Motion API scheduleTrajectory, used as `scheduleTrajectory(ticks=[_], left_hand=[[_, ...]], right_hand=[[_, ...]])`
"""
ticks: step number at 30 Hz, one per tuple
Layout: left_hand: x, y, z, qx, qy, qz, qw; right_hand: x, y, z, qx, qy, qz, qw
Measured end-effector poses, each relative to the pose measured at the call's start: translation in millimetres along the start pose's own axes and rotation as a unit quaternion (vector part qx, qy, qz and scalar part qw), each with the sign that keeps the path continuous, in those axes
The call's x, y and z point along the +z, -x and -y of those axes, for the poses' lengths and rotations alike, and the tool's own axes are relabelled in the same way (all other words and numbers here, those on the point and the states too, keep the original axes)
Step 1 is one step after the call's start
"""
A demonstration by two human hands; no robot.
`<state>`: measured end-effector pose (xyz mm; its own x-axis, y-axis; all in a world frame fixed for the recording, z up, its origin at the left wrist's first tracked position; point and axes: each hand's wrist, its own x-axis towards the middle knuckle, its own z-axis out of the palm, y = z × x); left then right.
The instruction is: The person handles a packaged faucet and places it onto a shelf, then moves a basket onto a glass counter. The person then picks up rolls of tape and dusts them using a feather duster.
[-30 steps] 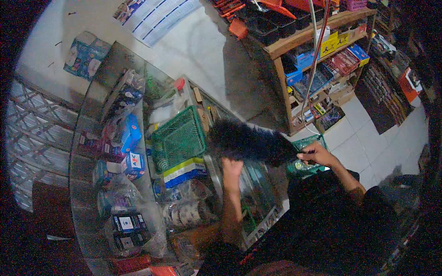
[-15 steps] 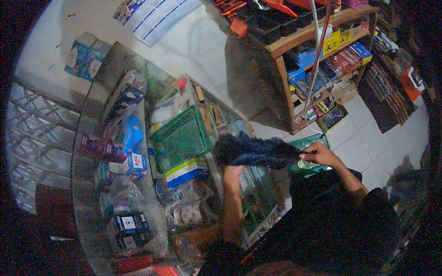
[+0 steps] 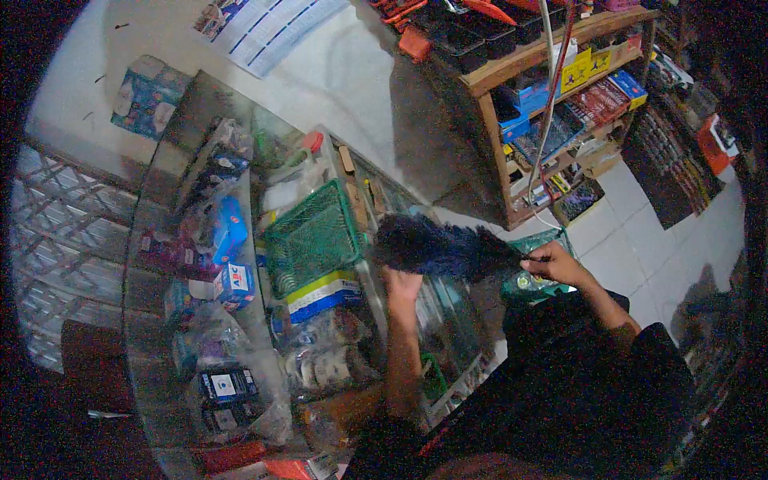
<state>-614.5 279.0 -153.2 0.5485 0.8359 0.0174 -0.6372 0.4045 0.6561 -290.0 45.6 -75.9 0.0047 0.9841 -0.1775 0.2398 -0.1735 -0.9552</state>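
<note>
A dark, fluffy duster [image 3: 448, 244] stretches sideways over the near edge of the glass counter. Its thin handle end is pinched in my right hand [image 3: 554, 266]. My left hand [image 3: 402, 283] is at the lower left side of the duster, below its bushy end; the fingers are mostly hidden by the dark fibres, so their grip cannot be made out. To the left of the duster a green basket [image 3: 312, 232] lies on the counter, beside a yellow, white and blue pack [image 3: 324, 296]. Another green basket [image 3: 536, 280] is partly visible behind my right hand.
Boxes, including a blue and white one [image 3: 234, 286], and plastic-wrapped goods fill the glass case [image 3: 148, 320] at left. A wooden shelf [image 3: 490, 152] with goods stands at upper right. Cables [image 3: 550, 104] hang before it. White floor tiles [image 3: 620, 240] show at right.
The duster's bushy end has shifted and its fibres have changed shape. My left hand has moved slightly beneath it. My right hand keeps its pinch, a little to the right of before.
</note>
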Motion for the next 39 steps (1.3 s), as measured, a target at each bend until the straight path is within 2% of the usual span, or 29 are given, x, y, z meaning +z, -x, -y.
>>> scheduleTrajectory(ticks=[2, 3, 6, 9, 15, 18, 21, 24, 27, 29, 31, 32, 34, 35, 36, 38, 39], left_hand=[[52, 14, -11, -0.007, 0.084, -0.015, 0.996], [57, 13, -12, -0.017, 0.104, -0.046, 0.993], [56, 9, -12, -0.052, 0.117, -0.186, 0.974], [45, 9, -10, -0.066, 0.136, -0.097, 0.984], [36, 12, -3, -0.051, 0.082, -0.226, 0.969], [31, 13, -3, -0.052, 0.082, -0.217, 0.971], [36, 14, -5, -0.055, 0.097, -0.155, 0.982], [45, 14, -9, -0.079, 0.14, -0.157, 0.974], [54, 14, -8, -0.063, 0.085, -0.138, 0.985], [-13, 8, 4, -0.11, 0.191, -0.016, 0.975], [-25, 3, 12, -0.107, 0.18, -0.024, 0.977], [0, 1, 11, -0.082, 0.117, -0.096, 0.985], [30, 1, 8, -0.051, 0.044, -0.167, 0.984], [39, 2, 6, -0.046, 0.037, -0.167, 0.984], [47, 4, 4, -0.041, 0.03, -0.167, 0.985], [58, 5, -1, -0.031, 0.015, -0.166, 0.986], [49, 6, -1, -0.04, 0.076, -0.113, 0.99]], right_hand=[[-1, -2, -3, 0.002, -0.001, -0.002, 1.0], [-1, -2, -6, 0.005, -0.009, -0.004, 1.0], [-2, 1, 2, 0.046, -0.051, -0.022, 0.997], [-3, 3, 12, 0.064, -0.083, -0.053, 0.993], [-6, 0, 1, 0.044, -0.07, -0.018, 0.996], [-6, 0, -6, 0.022, -0.057, -0.017, 0.998], [-6, -2, -7, 0.026, -0.059, -0.012, 0.998], [-4, 0, -1, 0.022, -0.06, -0.008, 0.998], [-4, 1, 3, 0.029, -0.076, 0.001, 0.997], [-3, 3, 1, 0.026, -0.082, -0.018, 0.996], [-6, 6, 6, 0.042, -0.107, -0.004, 0.993], [-7, 6, 9, 0.05, -0.12, 0.003, 0.992], [-8, 6, 10, 0.039, -0.097, 0.039, 0.994], [-8, 6, 10, 0.033, -0.086, 0.057, 0.994], [-1, 1, -8, -0.021, -0.045, 0.033, 0.998], [5, 1, -7, 0.02, -0.045, -0.004, 0.999], [7, 1, -5, 0.041, -0.045, -0.022, 0.998]])
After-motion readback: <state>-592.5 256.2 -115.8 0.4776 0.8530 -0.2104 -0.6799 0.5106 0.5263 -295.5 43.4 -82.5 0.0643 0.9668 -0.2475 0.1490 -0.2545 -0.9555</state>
